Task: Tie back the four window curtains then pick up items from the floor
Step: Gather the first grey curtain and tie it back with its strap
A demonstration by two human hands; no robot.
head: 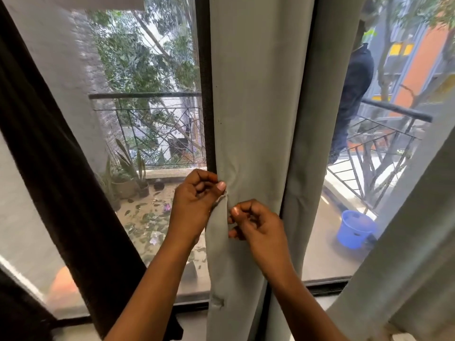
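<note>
A pale grey-green curtain (253,99) hangs straight down the middle of the window. My left hand (194,200) pinches its left edge at about waist height, thumb pressed on the fabric where a thin tie (219,201) shows. My right hand (256,225) is just below and to the right, fingers curled against the front of the same curtain, seemingly on the tie's other end. A second grey-green curtain (413,242) hangs loose at the far right. A dark brown curtain (61,168) slants across the left side.
Behind the glass is a balcony with a metal railing (152,124), potted plants (128,178), fallen leaves and a blue bucket (354,228). A dark garment (354,94) hangs over the right railing. The window's black frame (204,82) stands behind the middle curtain.
</note>
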